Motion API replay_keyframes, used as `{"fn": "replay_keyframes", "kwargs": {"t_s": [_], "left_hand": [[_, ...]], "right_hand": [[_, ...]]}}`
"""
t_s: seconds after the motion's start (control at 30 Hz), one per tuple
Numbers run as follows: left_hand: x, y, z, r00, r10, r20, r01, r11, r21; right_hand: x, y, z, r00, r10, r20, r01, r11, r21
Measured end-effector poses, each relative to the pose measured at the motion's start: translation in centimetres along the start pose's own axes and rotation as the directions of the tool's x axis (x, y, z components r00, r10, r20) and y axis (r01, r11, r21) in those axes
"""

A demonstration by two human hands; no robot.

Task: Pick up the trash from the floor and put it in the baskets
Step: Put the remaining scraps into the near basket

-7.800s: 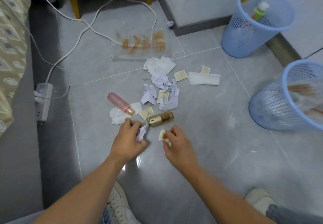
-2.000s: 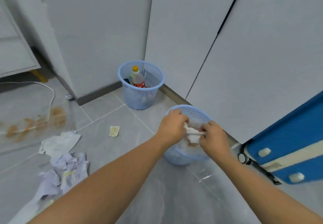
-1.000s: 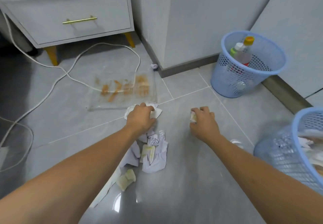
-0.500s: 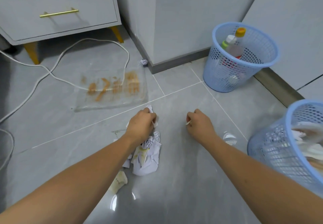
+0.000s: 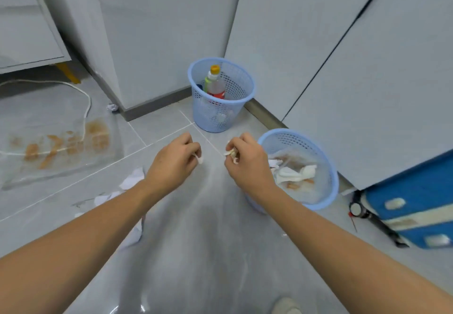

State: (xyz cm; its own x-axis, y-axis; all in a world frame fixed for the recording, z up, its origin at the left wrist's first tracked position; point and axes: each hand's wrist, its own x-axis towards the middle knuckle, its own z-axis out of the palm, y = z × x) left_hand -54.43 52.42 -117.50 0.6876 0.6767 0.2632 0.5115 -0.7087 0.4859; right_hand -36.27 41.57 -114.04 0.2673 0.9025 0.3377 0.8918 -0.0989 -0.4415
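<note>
My left hand (image 5: 171, 164) is raised over the floor, closed on a small white paper scrap (image 5: 199, 158) that peeks out at the fingertips. My right hand (image 5: 245, 164) is closed on a crumpled yellowish paper scrap (image 5: 231, 152), just left of the near blue basket (image 5: 328, 166), which holds white tissues and stained paper. The far blue basket (image 5: 241, 80) stands in the corner with bottles inside. More crumpled white paper (image 5: 132, 181) lies on the floor, partly hidden under my left forearm.
A clear plastic sheet with orange stains (image 5: 63, 147) lies on the floor at left, crossed by a white cable (image 5: 87, 107). A small paper ball (image 5: 112, 107) sits by the wall corner. A blue case (image 5: 416, 206) stands at right. My shoe (image 5: 285, 306) shows at the bottom.
Both hands have lifted off the floor with paper scraps and moved right toward the near basket. The view has swung right and up, away from the paper pile.
</note>
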Motion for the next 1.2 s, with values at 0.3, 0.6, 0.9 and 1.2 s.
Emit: {"fn": "replay_keyframes", "kwargs": {"t_s": [0.3, 0.6, 0.9, 1.2], "left_hand": [[6.8, 16.0, 5.1, 0.980, 0.193, -0.047, -0.198, 0.968, -0.154], [4.9, 17.5, 6.3, 0.962, 0.204, 0.184, -0.234, 0.960, 0.156], [-8.6, 6.2, 0.6, 0.994, -0.100, 0.033, 0.095, 0.985, 0.142], [-23.7, -7.3, -2.0, 0.866, -0.492, 0.087, 0.467, 0.859, 0.210]], "right_hand": [[-4.5, 10.3, -9.9, 0.967, 0.224, -0.124, -0.242, 0.958, -0.156], [-6.3, 11.5, -11.6, 0.946, 0.324, 0.003, -0.306, 0.896, -0.320], [-5.3, -0.7, -4.3, 1.000, 0.020, -0.005, -0.020, 0.997, -0.078], [-8.8, -9.5, 11.4, 0.872, -0.014, 0.489, 0.006, 1.000, 0.019]]}}
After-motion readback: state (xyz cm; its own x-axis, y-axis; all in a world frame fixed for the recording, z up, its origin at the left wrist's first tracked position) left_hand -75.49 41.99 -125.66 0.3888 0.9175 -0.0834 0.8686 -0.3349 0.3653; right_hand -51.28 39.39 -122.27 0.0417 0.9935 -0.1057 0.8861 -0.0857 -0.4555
